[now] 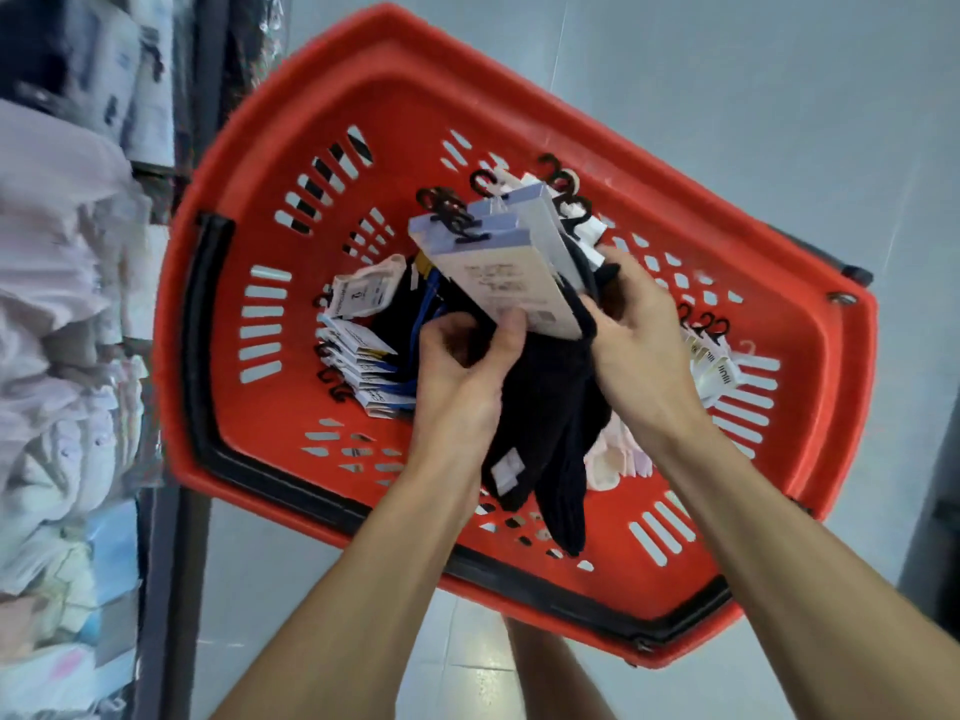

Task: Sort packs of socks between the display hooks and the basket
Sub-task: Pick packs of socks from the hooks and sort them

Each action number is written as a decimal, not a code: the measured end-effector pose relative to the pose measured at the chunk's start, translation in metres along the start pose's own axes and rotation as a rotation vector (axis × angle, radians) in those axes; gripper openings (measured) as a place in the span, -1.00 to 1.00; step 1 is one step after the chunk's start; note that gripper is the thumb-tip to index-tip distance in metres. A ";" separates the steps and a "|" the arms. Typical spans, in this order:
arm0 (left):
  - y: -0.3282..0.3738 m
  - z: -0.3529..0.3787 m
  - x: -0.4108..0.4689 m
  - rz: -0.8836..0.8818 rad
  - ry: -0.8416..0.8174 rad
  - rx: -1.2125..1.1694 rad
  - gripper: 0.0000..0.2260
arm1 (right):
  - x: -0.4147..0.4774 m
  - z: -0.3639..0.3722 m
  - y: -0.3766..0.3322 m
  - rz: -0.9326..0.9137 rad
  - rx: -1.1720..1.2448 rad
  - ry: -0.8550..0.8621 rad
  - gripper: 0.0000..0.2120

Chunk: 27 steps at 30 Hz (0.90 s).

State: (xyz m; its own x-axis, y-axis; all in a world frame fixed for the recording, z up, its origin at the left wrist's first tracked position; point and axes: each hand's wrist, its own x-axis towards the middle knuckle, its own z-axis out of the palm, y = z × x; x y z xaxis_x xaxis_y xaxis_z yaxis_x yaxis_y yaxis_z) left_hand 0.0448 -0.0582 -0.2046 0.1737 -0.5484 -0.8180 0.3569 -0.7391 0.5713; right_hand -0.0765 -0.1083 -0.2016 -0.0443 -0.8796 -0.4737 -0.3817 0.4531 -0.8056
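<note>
**Sock bundle held over basket, hanger end up and left**

The bundle of sock packs (pixel 498 272) hangs above the basket floor, held in both hands. Its long axis is diagonal: black hangers (pixel 447 213) at the far-left end, dark toes trailing toward the near rim. The left hand (pixel 462 376) grips mid-bundle, thumb on the card label. The right hand (pixel 639 340) curls round its right edge. The red basket (pixel 467 106) holds loose packs (pixel 358 356) below. The display rack (pixel 62 252) is at left, blurred, hooks not discernible. The hanger end already points that way, so the left hand seems better placed.
</note>
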 end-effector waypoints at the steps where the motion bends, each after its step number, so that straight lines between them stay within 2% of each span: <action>1: 0.010 -0.001 -0.005 0.028 0.019 0.007 -0.40 | -0.002 -0.001 -0.011 -0.005 0.031 -0.014 -0.85; 4: 0.046 -0.008 -0.018 0.141 0.045 0.034 -0.06 | -0.008 -0.006 -0.047 0.007 0.150 -0.057 -0.82; 6: 0.070 -0.012 -0.027 0.210 0.021 0.034 0.02 | -0.016 -0.009 -0.074 -0.007 0.217 -0.088 -0.76; 9: 0.102 -0.020 -0.046 0.319 -0.040 0.024 -0.05 | -0.027 -0.015 -0.113 -0.028 0.259 -0.137 -0.75; 12: 0.132 -0.029 -0.074 0.449 -0.067 0.030 -0.07 | -0.042 -0.023 -0.150 -0.087 0.238 -0.184 -0.67; 16: 0.167 -0.050 -0.125 0.534 -0.124 -0.061 -0.30 | -0.070 -0.031 -0.205 -0.280 0.164 -0.262 -0.79; 20: 0.191 -0.073 -0.202 0.485 -0.141 -0.278 -0.31 | -0.125 -0.034 -0.275 -0.499 0.088 -0.327 -0.69; 22: 0.211 -0.082 -0.247 0.445 -0.105 -0.309 -0.16 | -0.165 -0.037 -0.311 -0.580 0.053 -0.371 -0.61; 23: 0.227 -0.086 -0.271 0.439 -0.025 -0.296 -0.08 | -0.187 -0.039 -0.330 -0.608 0.027 -0.392 -0.58; 24: 0.240 -0.091 -0.297 0.457 0.085 -0.293 -0.09 | -0.208 -0.041 -0.349 -0.635 0.003 -0.408 -0.54; 25: 0.248 -0.099 -0.320 0.497 0.177 -0.322 -0.23 | -0.229 -0.043 -0.368 -0.661 -0.017 -0.420 -0.52; 27: 0.262 -0.113 -0.378 0.504 0.279 -0.384 -0.73 | -0.270 -0.045 -0.405 -0.735 -0.031 -0.450 -0.52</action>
State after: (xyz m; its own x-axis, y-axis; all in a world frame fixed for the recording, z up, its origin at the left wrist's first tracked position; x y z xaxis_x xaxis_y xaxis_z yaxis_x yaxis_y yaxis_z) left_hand 0.1766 -0.0007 0.2464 0.6149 -0.6292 -0.4753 0.4615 -0.2016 0.8639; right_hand 0.0487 -0.0607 0.2689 0.5911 -0.8041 0.0630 -0.1956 -0.2187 -0.9560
